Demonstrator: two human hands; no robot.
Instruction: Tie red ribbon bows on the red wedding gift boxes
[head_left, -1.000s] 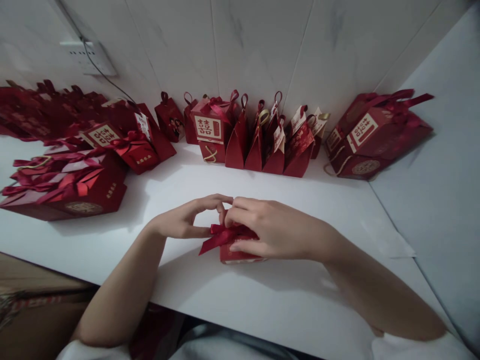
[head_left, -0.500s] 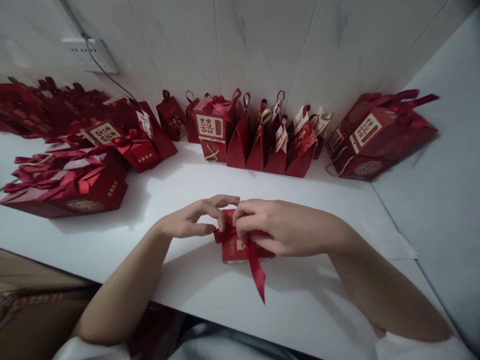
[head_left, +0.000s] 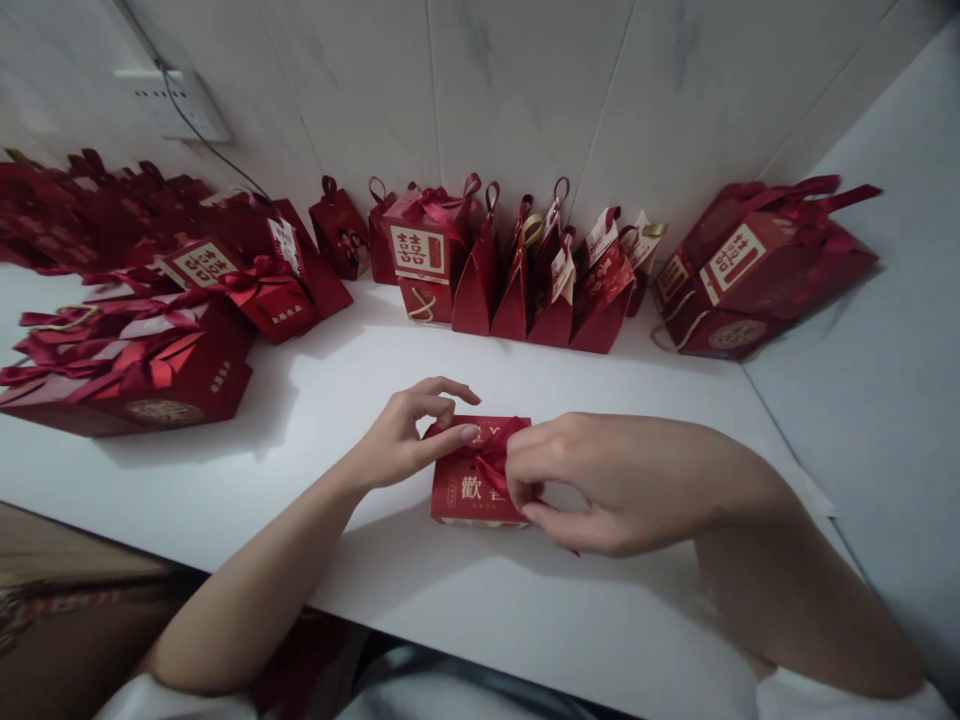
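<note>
A small red gift box (head_left: 472, 505) with gold Chinese characters lies on the white table in front of me. Tied across its top is a dark red ribbon (head_left: 487, 452). My right hand (head_left: 592, 485) covers the box's right side, thumb and fingers pinched on the ribbon; a small tip of it pokes out below the palm. At the left edge, my left hand (head_left: 409, 435) has its thumb resting over the ribbon and its forefinger stretched above the box's far edge, fingers apart.
Along the wall stand several red peaked boxes with ribbon loops (head_left: 540, 310). Larger red boxes with bows sit at the left (head_left: 187, 385) and right (head_left: 750, 280). A wall socket (head_left: 176, 105) with a cable (head_left: 214, 150) is at the upper left.
My right hand has moved right and slightly toward me, drawing the ribbon tail that hung over the front. My left thumb has shifted onto the ribbon, and more of the box shows.
</note>
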